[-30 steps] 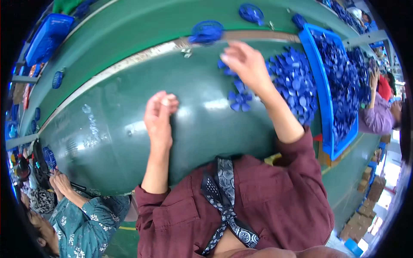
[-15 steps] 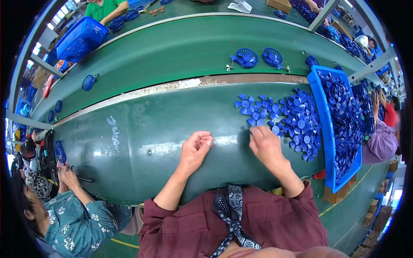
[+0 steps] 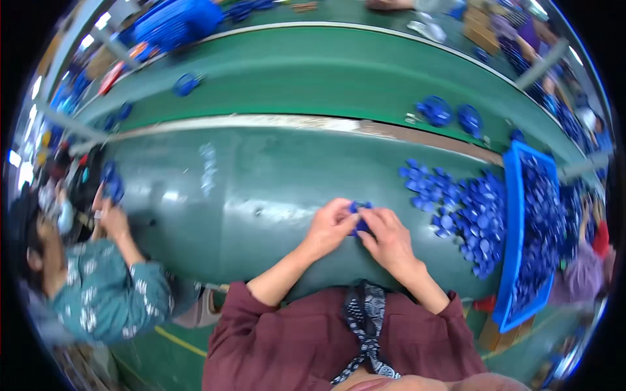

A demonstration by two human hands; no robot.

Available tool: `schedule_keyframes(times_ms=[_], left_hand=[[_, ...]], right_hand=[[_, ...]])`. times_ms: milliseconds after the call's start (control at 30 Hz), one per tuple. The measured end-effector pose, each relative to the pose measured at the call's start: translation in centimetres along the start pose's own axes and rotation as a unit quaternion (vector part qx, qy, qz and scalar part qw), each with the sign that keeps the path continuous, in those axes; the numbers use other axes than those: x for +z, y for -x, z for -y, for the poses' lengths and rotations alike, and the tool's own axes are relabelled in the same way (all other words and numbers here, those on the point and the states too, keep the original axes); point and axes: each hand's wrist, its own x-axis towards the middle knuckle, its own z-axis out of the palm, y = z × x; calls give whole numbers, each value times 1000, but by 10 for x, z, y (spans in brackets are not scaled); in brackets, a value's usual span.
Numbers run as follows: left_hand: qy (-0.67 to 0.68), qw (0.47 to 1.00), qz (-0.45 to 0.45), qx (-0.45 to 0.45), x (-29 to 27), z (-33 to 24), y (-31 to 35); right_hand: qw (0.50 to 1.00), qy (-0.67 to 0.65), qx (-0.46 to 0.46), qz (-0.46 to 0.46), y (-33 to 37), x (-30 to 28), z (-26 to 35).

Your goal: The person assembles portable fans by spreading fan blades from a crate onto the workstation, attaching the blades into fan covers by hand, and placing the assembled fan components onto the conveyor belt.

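Observation:
Over the middle of the green worktable (image 3: 280,163), a small blue fan blade (image 3: 357,228) is held between my two hands, partly covered by the fingers. My left hand (image 3: 327,229) pinches it from the left, thumb and fingers closed. From the other side my right hand (image 3: 390,242) has its fingers closed on the same piece. Loose blue fan blades (image 3: 479,218) lie in a heap to the right of my hands. Beyond them, at the table's right end, a blue plastic tray (image 3: 513,241) is full of more such blades.
Behind the table runs a green conveyor belt (image 3: 313,78) carrying round blue fan housings (image 3: 435,111). A co-worker in a teal patterned top (image 3: 111,287) sits at the left, holding a blue fan part (image 3: 112,182). A blue basket (image 3: 179,25) stands across the belt.
My right hand has moved left from the pile's edge with a fan blade, and my left hand has met it. The whole view has shifted, and the picture is blurred.

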Motion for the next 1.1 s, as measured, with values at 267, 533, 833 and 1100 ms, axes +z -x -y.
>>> schedule_keyframes(times_ms=[267, 533, 833, 1100], left_hand=[[-343, 931, 20, 122, -13, -47, 21], [-600, 750, -205, 188, -194, -103, -148], [-610, 680, -403, 51, -405, -82, -263], [-575, 745, -254, 223, -300, -99, -232]], right_hand=[[985, -159, 73, -2, 2, 39, -22], [947, -231, 166, -152, 15, 58, -37], [945, -273, 143, -113, 7, 43, -21], [957, -233, 107, -137, -4, 51, -20]])
